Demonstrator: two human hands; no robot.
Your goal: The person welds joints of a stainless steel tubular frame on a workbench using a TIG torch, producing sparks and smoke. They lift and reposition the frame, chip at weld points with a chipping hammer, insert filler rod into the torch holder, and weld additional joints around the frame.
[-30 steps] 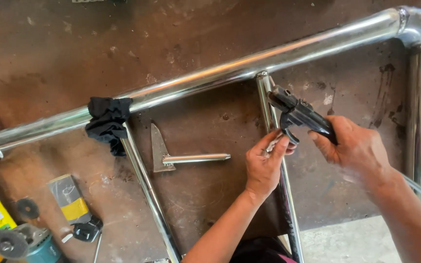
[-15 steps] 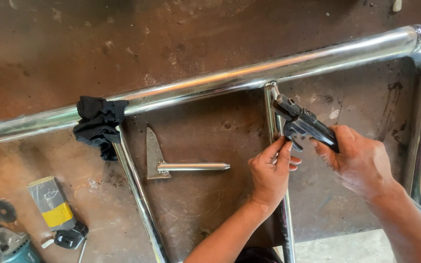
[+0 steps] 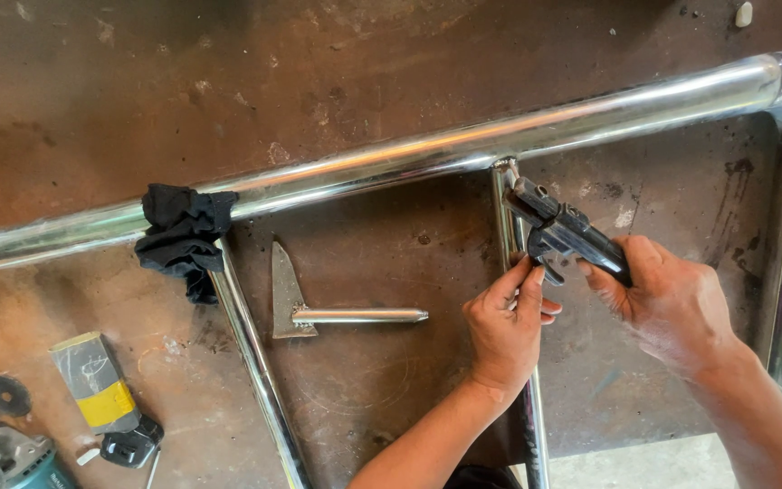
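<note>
**Hands closer together at the upright tube**

Shifted since half a second back: whole scene slid slightly right and down in view, black cloth now nearer the left third, long tube's elbow at the top right corner. Left hand's fingers raised a little nearer the tool's nose.

Head view, looking down. Right hand (image 3: 672,303) closed around the grip of a black metal pistol-shaped tool (image 3: 565,233), nose angled up and left, lying against the thin upright polished steel tube (image 3: 506,204). Left hand (image 3: 504,326) partly curled, thumb and forefinger pinched together just under the tool's nose, touching the same upright tube; whether anything small sits between the fingertips cannot be told. Both hands just beside each other, not quite touching.

Long shiny steel tube (image 3: 427,149) running slantwise across the rusty brown metal table (image 3: 119,81), joined at the right by an elbow to another shiny tube running down. Black crumpled cloth (image 3: 183,237) wrapped at the joint of the long tube and a second thin steel upright (image 3: 251,362). Between the two uprights, flat on the table, a grey triangular steel plate with a short rod welded on (image 3: 319,308). At lower left, a grey and yellow block (image 3: 97,385), a dark round disc (image 3: 4,396) and a teal-bodied power tool (image 3: 6,457), well apart from the hands.
</note>
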